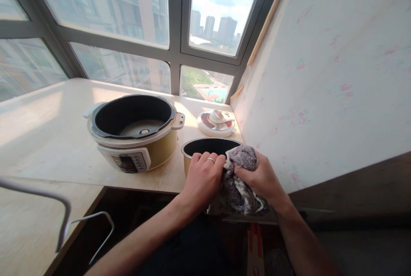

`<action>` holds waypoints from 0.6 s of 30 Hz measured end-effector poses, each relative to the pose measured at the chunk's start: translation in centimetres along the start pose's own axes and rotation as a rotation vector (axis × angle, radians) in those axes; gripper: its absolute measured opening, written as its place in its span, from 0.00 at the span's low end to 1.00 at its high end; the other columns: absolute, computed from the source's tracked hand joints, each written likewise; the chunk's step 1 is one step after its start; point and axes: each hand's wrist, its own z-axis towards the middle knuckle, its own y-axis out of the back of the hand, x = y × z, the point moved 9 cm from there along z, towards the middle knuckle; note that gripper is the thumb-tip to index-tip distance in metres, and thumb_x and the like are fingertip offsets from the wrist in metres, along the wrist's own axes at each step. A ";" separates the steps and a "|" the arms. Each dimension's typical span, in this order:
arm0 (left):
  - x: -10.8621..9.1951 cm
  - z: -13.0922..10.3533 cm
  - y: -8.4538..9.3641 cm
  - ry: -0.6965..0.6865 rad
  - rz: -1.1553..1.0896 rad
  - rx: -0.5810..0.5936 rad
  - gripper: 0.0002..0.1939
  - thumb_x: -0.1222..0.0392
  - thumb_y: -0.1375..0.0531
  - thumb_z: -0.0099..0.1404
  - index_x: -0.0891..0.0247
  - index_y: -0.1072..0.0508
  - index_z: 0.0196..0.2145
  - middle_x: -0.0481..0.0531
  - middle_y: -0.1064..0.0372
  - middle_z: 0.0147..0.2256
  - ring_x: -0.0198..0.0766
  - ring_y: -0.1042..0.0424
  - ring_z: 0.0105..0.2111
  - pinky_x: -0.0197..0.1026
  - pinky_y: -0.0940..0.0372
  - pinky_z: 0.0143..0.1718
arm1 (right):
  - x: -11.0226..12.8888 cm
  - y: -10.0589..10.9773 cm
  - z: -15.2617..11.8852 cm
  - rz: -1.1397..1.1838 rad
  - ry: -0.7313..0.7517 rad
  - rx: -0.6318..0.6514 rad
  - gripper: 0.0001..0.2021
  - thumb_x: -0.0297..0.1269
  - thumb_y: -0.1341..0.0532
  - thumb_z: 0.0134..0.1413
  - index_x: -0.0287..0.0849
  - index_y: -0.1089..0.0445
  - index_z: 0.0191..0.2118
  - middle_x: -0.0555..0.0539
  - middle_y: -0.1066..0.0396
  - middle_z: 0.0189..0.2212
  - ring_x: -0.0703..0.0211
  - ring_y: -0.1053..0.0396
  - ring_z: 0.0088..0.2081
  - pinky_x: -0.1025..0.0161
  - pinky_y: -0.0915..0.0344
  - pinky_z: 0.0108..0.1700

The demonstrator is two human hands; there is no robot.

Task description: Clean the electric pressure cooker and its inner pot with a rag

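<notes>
An inner pot [189, 144] with a dark inside and a gold outer wall stands at the near edge of the wooden counter. My left hand [205, 171] grips its near rim, fingers curled over the edge, a ring on one finger. In my right hand [261, 175] is a bunched grey-purple cloth [242, 160], pressed against the pot's right rim and hanging down outside it. Left of the pot sits the electric pressure cooker body [160, 149], lidless, its dark cavity showing a round plate at the bottom. Behind the pot lies the white and red lid [215, 123].
The pale wooden counter [54, 147] runs along the grey-framed windows [175, 32]. A flower-patterned wall [321, 75] rises close on the right. Bent metal bars [61, 199] stick out at the lower left. A red-marked box [255, 250] is below.
</notes>
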 end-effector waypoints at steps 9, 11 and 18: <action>4.3 1.0 -1.2 0.068 -0.498 -0.076 0.12 0.70 0.48 0.65 0.63 0.24 0.34 0.52 0.27 0.30 0.40 0.32 0.33 0.46 0.45 0.40 | 3.3 -1.2 -1.3 -0.214 0.180 -0.082 0.17 0.40 0.35 0.49 0.46 0.31 0.46 0.45 0.28 0.45 0.49 0.28 0.43 0.55 0.31 0.49; 5.6 1.3 -1.3 0.071 -0.603 -0.105 0.13 0.68 0.48 0.66 0.62 0.23 0.35 0.52 0.26 0.31 0.39 0.30 0.34 0.44 0.44 0.41 | 3.3 -0.8 -1.1 -0.195 0.198 -0.112 0.17 0.40 0.34 0.49 0.46 0.31 0.46 0.44 0.29 0.46 0.50 0.28 0.44 0.56 0.31 0.49; 10.2 1.4 -1.7 0.198 -0.827 -0.115 0.16 0.50 0.43 0.66 0.64 0.24 0.29 0.53 0.26 0.29 0.40 0.31 0.31 0.41 0.38 0.37 | 0.2 3.1 0.9 -0.140 0.054 -0.241 0.17 0.44 0.32 0.47 0.42 0.29 0.42 0.45 0.25 0.36 0.51 0.28 0.37 0.58 0.31 0.40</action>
